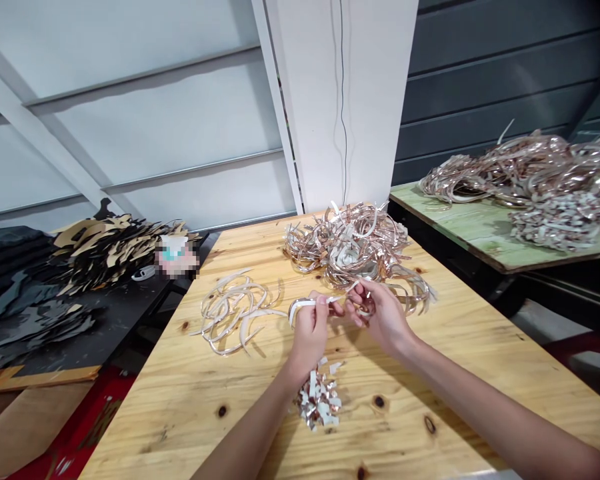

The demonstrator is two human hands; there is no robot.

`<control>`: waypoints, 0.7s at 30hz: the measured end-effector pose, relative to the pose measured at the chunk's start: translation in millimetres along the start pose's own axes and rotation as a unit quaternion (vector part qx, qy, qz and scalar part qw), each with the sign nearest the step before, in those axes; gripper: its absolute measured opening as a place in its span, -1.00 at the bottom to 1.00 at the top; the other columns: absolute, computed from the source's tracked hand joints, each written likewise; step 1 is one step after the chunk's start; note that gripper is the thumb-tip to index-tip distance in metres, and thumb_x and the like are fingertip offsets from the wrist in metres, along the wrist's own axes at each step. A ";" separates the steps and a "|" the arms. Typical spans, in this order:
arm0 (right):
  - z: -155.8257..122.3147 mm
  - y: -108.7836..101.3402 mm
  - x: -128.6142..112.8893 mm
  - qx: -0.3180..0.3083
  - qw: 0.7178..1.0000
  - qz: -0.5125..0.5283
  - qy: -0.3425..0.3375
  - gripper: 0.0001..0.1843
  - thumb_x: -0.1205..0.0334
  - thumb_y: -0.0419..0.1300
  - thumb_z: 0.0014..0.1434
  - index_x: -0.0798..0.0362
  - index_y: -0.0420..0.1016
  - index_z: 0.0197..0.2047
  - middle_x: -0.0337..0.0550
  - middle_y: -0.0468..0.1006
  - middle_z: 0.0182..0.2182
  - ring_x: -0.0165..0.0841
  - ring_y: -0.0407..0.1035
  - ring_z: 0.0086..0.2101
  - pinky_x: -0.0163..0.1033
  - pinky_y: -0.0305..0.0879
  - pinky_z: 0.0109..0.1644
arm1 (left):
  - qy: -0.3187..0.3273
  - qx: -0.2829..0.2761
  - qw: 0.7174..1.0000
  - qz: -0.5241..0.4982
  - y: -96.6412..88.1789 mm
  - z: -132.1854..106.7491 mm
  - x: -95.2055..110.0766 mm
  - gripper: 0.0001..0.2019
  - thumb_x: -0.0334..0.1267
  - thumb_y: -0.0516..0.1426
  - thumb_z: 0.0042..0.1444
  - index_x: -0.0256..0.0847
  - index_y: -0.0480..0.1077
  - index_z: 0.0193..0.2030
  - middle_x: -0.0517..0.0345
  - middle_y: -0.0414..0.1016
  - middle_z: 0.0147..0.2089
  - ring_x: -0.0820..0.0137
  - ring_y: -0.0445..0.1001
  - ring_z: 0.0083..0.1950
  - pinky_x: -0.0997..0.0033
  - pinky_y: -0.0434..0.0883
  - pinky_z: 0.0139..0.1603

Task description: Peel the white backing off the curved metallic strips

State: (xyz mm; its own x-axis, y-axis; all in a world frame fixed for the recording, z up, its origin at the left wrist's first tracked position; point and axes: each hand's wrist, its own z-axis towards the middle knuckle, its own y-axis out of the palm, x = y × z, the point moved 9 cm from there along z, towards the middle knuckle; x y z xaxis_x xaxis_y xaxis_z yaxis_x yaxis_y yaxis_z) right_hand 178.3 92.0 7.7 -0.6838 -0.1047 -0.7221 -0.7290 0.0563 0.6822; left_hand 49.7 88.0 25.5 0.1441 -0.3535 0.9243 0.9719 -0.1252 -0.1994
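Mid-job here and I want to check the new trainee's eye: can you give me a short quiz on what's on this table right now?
1. True or false: the small cut pieces lie on the pine table, nearer the person than the left hand.
2. Multiple choice: what lies on the green-topped table? A) a heap of coppery curled strips; B) black cut scraps; C) a roll of tape.
3. Short answer: what do the left hand and the right hand hold between them?

Key: 1) True. 2) A. 3) A curled strip.
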 end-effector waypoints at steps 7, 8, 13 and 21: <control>0.4 9.0 3.4 -0.104 0.988 -0.117 0.000 -0.48 -0.35 0.15 0.18 -0.01 0.39 -0.31 -0.28 0.26 -0.50 -0.39 0.12 -0.53 -0.31 0.06 -0.56 | 0.061 0.068 0.995 0.047 -18.3 -5.9 11.0 -0.58 -0.01 -0.10 0.47 -0.20 0.33 -0.33 0.15 0.43 -0.38 0.37 0.46 -0.29 0.38 0.36 -0.13; 1.8 6.7 2.3 -0.093 0.978 -0.182 -0.029 -0.52 -0.29 0.23 0.16 -0.01 0.39 -0.32 -0.31 0.25 -0.51 -0.40 0.11 -0.53 -0.32 0.04 -0.56 | 0.070 0.063 0.994 0.052 -17.0 -6.7 12.4 -0.59 -0.03 -0.10 0.47 -0.19 0.33 -0.33 0.15 0.42 -0.38 0.37 0.45 -0.29 0.38 0.35 -0.14; -0.2 14.7 -2.1 -0.097 0.891 -0.418 -0.147 -0.64 -0.05 0.27 0.24 0.04 0.39 -0.42 -0.27 0.37 -0.51 -0.37 0.23 -0.46 -0.27 0.14 -0.39 | 0.099 0.038 0.993 0.042 -11.1 -10.2 17.1 -0.60 -0.10 -0.12 0.48 -0.19 0.33 -0.33 0.11 0.39 -0.33 0.36 0.40 -0.25 0.35 0.33 -0.10; -8.2 21.3 0.0 -0.123 0.812 -0.541 -0.185 -0.69 0.16 0.03 0.37 0.02 0.32 -0.43 -0.24 0.44 -0.50 -0.33 0.29 -0.44 -0.24 0.12 -0.33 | 0.025 -0.022 0.999 0.038 -2.9 -5.1 4.4 -0.63 -0.02 -0.02 0.43 -0.22 0.33 -0.33 0.16 0.36 -0.34 0.38 0.37 -0.26 0.38 0.31 -0.16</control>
State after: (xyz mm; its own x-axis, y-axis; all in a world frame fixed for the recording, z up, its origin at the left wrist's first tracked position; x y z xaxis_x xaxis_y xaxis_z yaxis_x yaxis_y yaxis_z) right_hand 163.1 85.1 23.2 0.3560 0.3458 -0.8681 -0.9119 -0.0744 -0.4036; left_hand 46.6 82.1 28.5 0.2058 -0.4083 0.8893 0.9494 -0.1371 -0.2827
